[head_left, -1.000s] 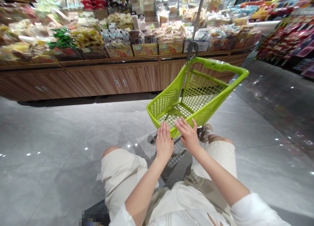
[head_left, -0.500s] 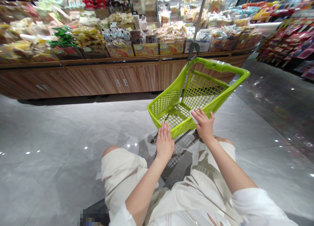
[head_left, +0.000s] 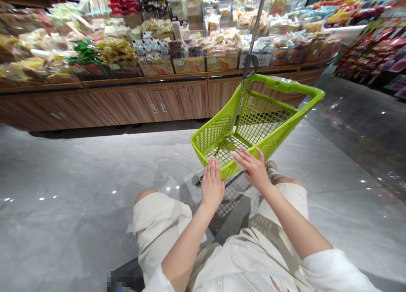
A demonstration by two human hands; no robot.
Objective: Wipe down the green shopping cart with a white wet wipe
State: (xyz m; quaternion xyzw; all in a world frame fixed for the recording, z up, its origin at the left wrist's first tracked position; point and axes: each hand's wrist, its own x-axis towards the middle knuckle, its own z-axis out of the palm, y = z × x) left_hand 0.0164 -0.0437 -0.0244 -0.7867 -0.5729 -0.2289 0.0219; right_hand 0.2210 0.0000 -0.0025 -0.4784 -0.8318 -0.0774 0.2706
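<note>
A lime-green plastic shopping cart (head_left: 268, 131) with lattice walls stands in front of me, turned at an angle. My left hand (head_left: 213, 184) holds its near rim by the left corner, fingers together and reaching over the edge; the palm side is hidden. Farther right along the same rim is my right hand (head_left: 253, 167), pressing a small white wipe (head_left: 238, 161) against it. Only the wipe's edge shows beside the fingers. No goods are visible in the basket.
Behind the cart runs a wood-fronted display counter (head_left: 152, 102) stacked with packaged foods. A grey metal pole (head_left: 258, 23) rises at the cart's back corner. Racks of bright packets (head_left: 364, 51) stand at right. Glossy grey tiles (head_left: 79, 182) cover the floor, and my knees are near the cart.
My right hand has slid left along the near rim with the white wipe, closer to my left hand. The left hand stays at its place on the rim.
</note>
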